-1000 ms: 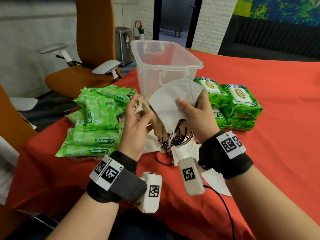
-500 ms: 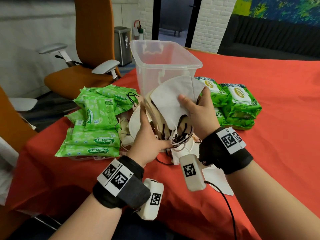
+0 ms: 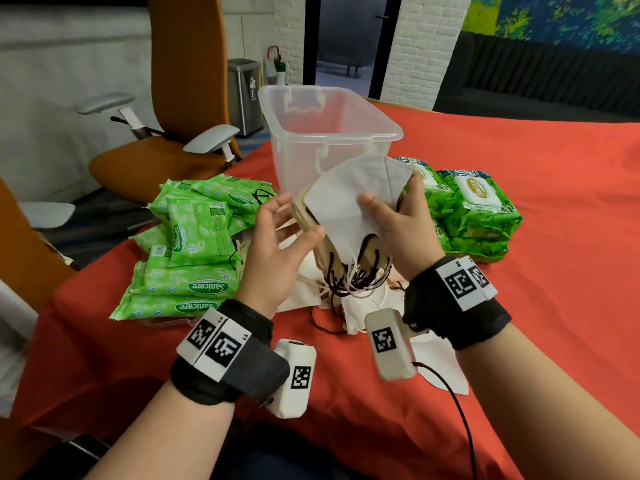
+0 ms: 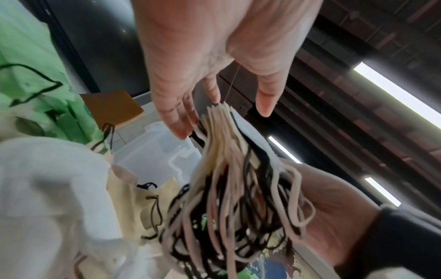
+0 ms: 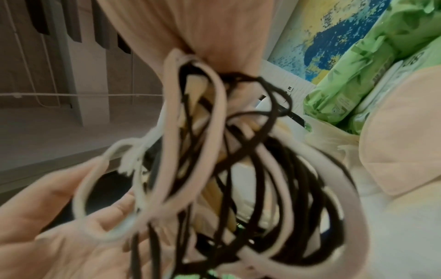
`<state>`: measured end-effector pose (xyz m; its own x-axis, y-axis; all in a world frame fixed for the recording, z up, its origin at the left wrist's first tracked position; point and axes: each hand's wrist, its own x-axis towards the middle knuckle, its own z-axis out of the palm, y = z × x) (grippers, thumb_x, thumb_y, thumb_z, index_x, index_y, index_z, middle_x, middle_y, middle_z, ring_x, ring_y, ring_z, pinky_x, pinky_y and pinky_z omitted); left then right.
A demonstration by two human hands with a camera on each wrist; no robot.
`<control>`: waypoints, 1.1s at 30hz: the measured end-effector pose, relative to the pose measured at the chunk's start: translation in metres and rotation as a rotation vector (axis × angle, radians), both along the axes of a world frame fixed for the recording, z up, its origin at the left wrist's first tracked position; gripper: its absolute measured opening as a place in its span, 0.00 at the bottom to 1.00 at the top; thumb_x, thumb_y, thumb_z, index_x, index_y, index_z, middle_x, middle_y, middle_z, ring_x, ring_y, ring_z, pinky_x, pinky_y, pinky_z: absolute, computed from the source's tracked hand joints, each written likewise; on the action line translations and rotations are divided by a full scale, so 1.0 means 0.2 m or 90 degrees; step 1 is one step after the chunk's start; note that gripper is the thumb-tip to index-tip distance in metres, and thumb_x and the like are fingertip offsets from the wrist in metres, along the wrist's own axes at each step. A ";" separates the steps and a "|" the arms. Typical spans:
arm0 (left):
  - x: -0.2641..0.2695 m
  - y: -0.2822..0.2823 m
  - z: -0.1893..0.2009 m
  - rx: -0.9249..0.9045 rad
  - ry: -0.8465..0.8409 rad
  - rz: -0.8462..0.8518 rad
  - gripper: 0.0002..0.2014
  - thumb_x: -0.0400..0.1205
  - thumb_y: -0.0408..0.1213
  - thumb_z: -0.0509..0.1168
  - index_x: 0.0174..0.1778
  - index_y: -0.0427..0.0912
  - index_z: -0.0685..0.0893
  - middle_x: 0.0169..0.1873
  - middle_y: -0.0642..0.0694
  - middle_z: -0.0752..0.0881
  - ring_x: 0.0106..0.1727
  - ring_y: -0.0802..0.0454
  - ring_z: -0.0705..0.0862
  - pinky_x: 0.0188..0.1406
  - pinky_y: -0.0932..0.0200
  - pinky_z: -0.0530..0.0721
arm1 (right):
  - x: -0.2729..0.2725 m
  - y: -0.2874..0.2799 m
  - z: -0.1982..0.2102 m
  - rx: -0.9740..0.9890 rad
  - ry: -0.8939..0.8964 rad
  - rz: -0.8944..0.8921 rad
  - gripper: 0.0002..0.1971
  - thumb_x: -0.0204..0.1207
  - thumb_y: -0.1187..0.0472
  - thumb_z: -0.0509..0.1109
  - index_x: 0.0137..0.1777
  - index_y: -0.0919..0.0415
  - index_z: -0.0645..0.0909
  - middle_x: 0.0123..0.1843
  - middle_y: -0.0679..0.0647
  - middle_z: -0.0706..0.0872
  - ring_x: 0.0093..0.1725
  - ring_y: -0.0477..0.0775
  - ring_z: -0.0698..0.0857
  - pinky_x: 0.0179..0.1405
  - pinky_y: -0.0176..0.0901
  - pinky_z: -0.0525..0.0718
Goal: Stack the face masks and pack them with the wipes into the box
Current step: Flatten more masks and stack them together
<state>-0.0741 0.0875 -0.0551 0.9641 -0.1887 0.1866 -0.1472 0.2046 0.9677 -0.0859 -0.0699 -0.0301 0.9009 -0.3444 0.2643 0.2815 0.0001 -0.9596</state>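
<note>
We see the stack of face masks held upright above the red tablecloth, just in front of the clear plastic box, with a white mask facing us and beige ones pressed behind it. Their ear loops (black and pale ones tangled together) hang down from the bottom of the stack. The right hand grips the stack, thumb on the white front and fingers curled round the far side. The left hand stands at the stack's left edge with fingers straight and spread, its thumb tip touching the white mask; in the left wrist view its fingertips sit at the masks' edges. More loose masks lie on the cloth below the hands. The box stands open. Small green wipes packs are piled to the left, and larger wipes packs are stacked to the right. An orange chair stands beyond the table's left side.
</note>
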 end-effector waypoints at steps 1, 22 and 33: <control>0.00 -0.01 0.01 -0.012 0.008 0.002 0.32 0.65 0.48 0.73 0.64 0.59 0.68 0.66 0.43 0.79 0.65 0.51 0.80 0.69 0.43 0.76 | 0.00 0.01 0.00 0.002 0.003 0.016 0.24 0.77 0.73 0.66 0.70 0.65 0.62 0.62 0.66 0.82 0.59 0.63 0.84 0.56 0.57 0.86; 0.05 0.02 -0.05 0.074 -0.091 -0.138 0.25 0.75 0.17 0.66 0.55 0.55 0.80 0.49 0.52 0.85 0.46 0.57 0.83 0.42 0.66 0.82 | -0.01 -0.04 0.03 -0.523 -0.048 -0.068 0.16 0.64 0.63 0.79 0.53 0.54 0.86 0.51 0.52 0.81 0.50 0.46 0.77 0.50 0.33 0.75; 0.04 0.03 -0.05 0.082 -0.045 -0.114 0.13 0.77 0.24 0.67 0.51 0.46 0.84 0.47 0.47 0.89 0.48 0.54 0.85 0.56 0.55 0.81 | -0.04 -0.04 0.04 -0.532 -0.131 -0.037 0.04 0.71 0.62 0.69 0.41 0.53 0.78 0.41 0.34 0.81 0.47 0.45 0.78 0.50 0.44 0.75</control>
<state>-0.0665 0.0940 -0.0648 0.8983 -0.3827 0.2160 -0.1885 0.1084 0.9761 -0.0929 -0.0771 -0.0221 0.7942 -0.0089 0.6076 0.4269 -0.7034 -0.5683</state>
